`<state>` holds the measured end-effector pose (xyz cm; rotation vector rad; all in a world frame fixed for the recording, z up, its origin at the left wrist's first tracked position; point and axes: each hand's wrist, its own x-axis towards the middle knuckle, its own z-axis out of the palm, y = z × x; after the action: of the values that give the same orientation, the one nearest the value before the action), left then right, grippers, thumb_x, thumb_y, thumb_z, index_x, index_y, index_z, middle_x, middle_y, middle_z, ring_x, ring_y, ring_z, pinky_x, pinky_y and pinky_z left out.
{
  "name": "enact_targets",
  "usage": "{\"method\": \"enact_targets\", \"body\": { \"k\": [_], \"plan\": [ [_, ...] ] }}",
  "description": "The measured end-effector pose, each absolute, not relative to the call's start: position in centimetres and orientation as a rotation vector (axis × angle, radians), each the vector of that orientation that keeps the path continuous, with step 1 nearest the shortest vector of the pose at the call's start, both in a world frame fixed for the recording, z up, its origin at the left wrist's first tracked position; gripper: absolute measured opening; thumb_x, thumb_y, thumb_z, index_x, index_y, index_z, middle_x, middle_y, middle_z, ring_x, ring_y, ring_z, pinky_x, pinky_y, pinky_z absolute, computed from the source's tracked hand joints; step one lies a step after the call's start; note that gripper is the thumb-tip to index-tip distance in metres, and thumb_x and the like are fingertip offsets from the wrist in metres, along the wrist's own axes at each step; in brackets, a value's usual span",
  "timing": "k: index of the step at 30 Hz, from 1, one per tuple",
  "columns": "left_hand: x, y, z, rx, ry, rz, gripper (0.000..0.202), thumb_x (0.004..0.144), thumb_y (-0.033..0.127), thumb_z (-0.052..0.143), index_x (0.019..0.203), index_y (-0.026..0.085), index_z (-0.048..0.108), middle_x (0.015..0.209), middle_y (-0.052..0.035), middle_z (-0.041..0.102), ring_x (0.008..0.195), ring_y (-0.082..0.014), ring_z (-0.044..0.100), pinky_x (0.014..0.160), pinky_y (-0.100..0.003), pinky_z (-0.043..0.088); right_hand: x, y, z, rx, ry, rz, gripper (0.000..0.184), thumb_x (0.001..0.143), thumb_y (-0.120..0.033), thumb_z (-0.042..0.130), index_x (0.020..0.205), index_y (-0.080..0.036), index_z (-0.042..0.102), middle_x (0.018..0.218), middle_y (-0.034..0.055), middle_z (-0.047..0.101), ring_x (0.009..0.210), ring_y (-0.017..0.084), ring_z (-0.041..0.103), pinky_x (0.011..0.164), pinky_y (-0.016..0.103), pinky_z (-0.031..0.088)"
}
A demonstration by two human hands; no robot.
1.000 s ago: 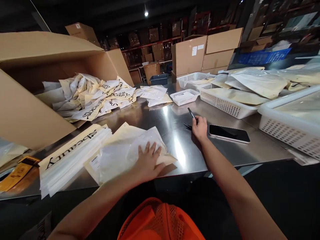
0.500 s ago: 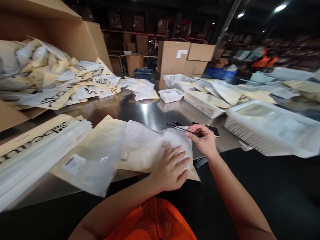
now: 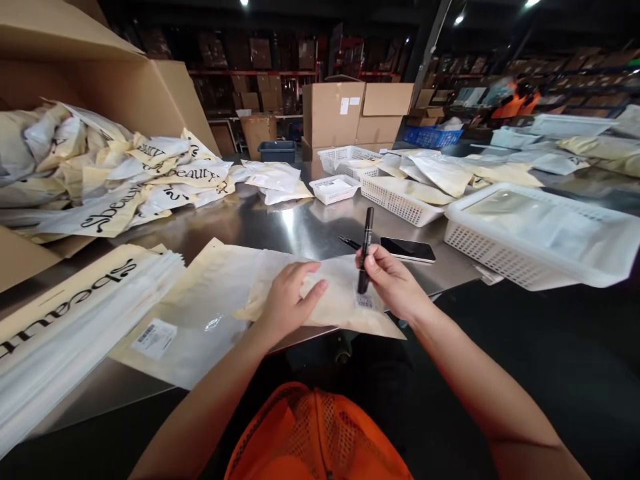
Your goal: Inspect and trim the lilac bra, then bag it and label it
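Note:
A black marker pen stands nearly upright in my right hand, gripped between thumb and fingers. Its lower end is over a small printed label on a pale plastic mailing bag. My left hand rests at the left part of that bag, thumb and fingers apart, holding nothing. Beside it on the left lies a second mailing bag with a white label. A smartphone lies just behind my right hand, and a thin dark pen is near it.
A stack of flat printed mailers is at the left, before a large carton spilling filled bags. White baskets stand on the right of the metal table. Brown boxes and a grey bin are behind.
The marker has swung from nearly level to upright, its lower end now at the label. My left hand has slid left across the bag, and its fingers have lifted and bent.

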<state>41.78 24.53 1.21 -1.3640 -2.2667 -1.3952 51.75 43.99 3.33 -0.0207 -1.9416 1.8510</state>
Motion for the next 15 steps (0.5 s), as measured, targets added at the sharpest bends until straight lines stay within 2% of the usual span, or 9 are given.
{"method": "enact_targets", "body": {
  "k": [3, 5, 8, 10, 14, 15],
  "plan": [
    [44.3, 24.9, 2.0, -1.469, -2.401, -1.743, 0.035, 0.099, 0.047, 0.043, 0.093, 0.018, 0.061, 0.086, -0.0040, 0.067, 0.078, -0.0163, 0.062, 0.067, -0.028, 0.047, 51.1, 41.4, 3.6, 0.116, -1.901, 2.109, 0.036, 0.083, -0.053, 0.071, 0.086, -0.022, 0.053, 0.078, -0.0008, 0.052, 0.068, 0.013, 0.047, 0.065, 0.026, 0.043],
    [45.5, 25.0, 2.5, -1.561, -2.456, -1.804, 0.039, 0.101, 0.046, 0.037, 0.078, 0.019, 0.052, 0.072, -0.0011, 0.058, 0.067, -0.0141, 0.054, 0.063, -0.027, 0.041, 51.1, 39.9, 3.6, 0.163, -1.829, 2.275, 0.032, 0.083, -0.048, 0.070, 0.080, -0.021, 0.052, 0.081, 0.0004, 0.054, 0.066, 0.013, 0.047, 0.063, 0.027, 0.043],
    [46.5, 24.8, 3.7, -1.775, -2.593, -1.694, 0.035, 0.100, 0.042, 0.037, 0.074, 0.020, 0.043, 0.072, 0.0008, 0.053, 0.065, -0.0131, 0.049, 0.060, -0.027, 0.035, 52.0, 38.8, 3.9, 0.187, -1.760, 2.388, 0.048, 0.085, -0.048, 0.062, 0.056, -0.018, 0.038, 0.081, 0.0040, 0.056, 0.067, 0.014, 0.046, 0.064, 0.030, 0.043],
    [46.6, 24.1, 5.1, -1.982, -2.655, -1.597, 0.035, 0.101, 0.041, 0.037, 0.074, 0.020, 0.042, 0.073, 0.0015, 0.053, 0.065, -0.0128, 0.048, 0.060, -0.027, 0.034, 53.2, 39.3, 5.1, 0.238, -1.696, 2.369, 0.059, 0.091, -0.049, 0.054, 0.049, -0.018, 0.029, 0.075, 0.0050, 0.056, 0.069, 0.015, 0.049, 0.069, 0.032, 0.046],
    [44.4, 22.0, 7.5, -2.262, -2.747, -1.211, 0.041, 0.101, 0.046, 0.035, 0.070, 0.020, 0.042, 0.068, 0.0020, 0.050, 0.062, -0.0129, 0.048, 0.059, -0.027, 0.035, 56.2, 43.9, 9.8, 0.455, -1.026, 2.246, 0.056, 0.097, -0.035, 0.050, 0.047, -0.017, 0.033, 0.074, 0.0011, 0.064, 0.086, 0.017, 0.064, 0.084, 0.036, 0.051],
    [43.3, 21.7, 7.7, -2.155, -2.771, -1.166, 0.042, 0.101, 0.048, 0.033, 0.071, 0.021, 0.044, 0.068, 0.0014, 0.052, 0.063, -0.0136, 0.051, 0.059, -0.027, 0.037, 56.4, 45.3, 10.9, 0.517, -0.864, 2.185, 0.058, 0.099, -0.042, 0.046, 0.047, -0.018, 0.035, 0.079, 0.0011, 0.066, 0.087, 0.018, 0.066, 0.081, 0.035, 0.052]
  ]
}}
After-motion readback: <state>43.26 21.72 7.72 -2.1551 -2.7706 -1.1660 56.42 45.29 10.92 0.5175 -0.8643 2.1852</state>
